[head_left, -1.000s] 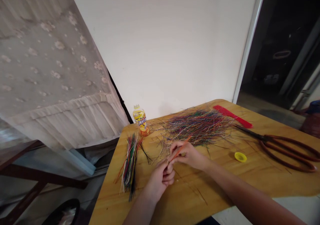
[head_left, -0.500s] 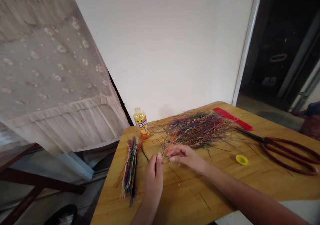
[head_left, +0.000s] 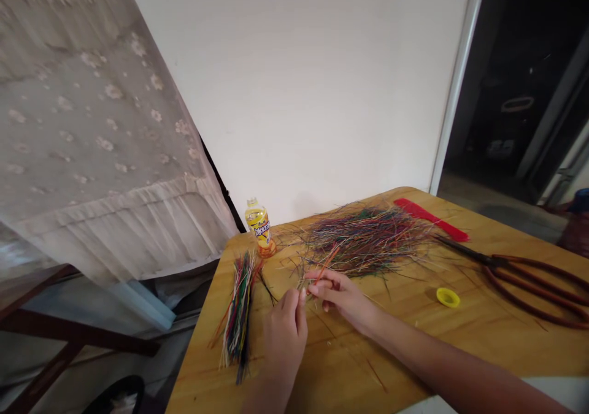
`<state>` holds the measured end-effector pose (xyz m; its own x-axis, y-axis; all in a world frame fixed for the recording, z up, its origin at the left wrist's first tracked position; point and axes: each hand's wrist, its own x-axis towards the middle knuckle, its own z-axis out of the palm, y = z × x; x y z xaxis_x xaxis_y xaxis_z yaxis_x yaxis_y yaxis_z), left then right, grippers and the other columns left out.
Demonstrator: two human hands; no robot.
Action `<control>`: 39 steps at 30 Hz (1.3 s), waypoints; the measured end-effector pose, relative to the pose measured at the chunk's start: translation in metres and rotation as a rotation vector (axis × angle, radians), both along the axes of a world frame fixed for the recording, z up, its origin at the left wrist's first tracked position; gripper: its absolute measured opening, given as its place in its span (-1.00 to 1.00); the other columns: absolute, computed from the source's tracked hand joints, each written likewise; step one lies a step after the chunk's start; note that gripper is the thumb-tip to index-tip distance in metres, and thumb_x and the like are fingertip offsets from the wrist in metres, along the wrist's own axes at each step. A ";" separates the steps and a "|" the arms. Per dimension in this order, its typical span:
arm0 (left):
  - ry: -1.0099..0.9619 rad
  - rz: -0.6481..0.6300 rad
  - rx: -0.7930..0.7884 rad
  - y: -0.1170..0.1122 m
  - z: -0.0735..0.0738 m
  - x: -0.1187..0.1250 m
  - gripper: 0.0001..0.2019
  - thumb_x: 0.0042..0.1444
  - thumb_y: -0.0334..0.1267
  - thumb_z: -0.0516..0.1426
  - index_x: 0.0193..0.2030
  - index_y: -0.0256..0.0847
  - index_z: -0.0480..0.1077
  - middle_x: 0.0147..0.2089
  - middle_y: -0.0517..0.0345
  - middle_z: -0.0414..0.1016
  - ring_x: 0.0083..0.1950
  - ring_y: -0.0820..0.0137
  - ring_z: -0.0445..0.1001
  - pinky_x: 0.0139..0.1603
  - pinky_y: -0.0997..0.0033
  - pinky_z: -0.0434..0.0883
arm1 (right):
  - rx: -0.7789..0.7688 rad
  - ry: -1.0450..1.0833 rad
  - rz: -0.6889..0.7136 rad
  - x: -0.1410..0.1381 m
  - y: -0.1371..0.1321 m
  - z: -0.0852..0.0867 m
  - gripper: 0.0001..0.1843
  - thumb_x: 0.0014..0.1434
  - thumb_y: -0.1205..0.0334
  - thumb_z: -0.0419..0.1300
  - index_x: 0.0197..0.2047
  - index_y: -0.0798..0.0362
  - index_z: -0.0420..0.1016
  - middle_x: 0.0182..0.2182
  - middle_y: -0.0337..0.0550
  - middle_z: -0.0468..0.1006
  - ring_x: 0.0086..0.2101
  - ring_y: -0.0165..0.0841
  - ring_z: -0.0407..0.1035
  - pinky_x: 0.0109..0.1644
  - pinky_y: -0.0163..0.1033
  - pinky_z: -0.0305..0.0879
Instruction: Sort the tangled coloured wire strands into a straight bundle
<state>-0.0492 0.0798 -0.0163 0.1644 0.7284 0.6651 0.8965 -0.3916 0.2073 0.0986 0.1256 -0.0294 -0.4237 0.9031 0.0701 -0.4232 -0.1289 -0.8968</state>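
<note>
My left hand is closed, its thumb and fingertips pinching the ends of a few thin wires just above the table. Close beside it, my right hand has its fingers bent around an orange wire that slants up to the right. The fingertips of both hands nearly meet, and what lies between them is partly hidden. Behind my right hand spreads a tangled pile of thin coloured wires. Left of my hands lies a straighter bundle of wires, with a few dark strands next to it.
A yellow-labelled bottle stands at the back left of the wooden table. On the right lie large scissors, a yellow ring and a flat red strip. A pale wall rises behind.
My left hand has shifted slightly right, toward my right hand. The right fingers have curled in more, and the orange wire now sticks up farther to the right.
</note>
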 end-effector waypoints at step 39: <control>-0.678 -0.261 -0.761 0.011 0.007 0.003 -0.64 0.07 0.04 0.05 -0.52 -0.22 0.36 -0.55 0.19 0.43 -0.60 0.48 0.29 -0.57 0.51 0.21 | 0.121 -0.078 -0.083 0.001 0.009 -0.006 -0.62 -0.16 0.02 0.39 -0.35 0.05 0.40 -0.52 -0.30 0.52 -0.47 -0.44 0.37 -0.33 -0.30 0.23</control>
<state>-0.0458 0.0908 -0.0092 0.1406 0.9883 0.0587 0.4078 -0.1118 0.9062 0.0994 0.1348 -0.0356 -0.3566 0.9221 0.1503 -0.3561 0.0145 -0.9343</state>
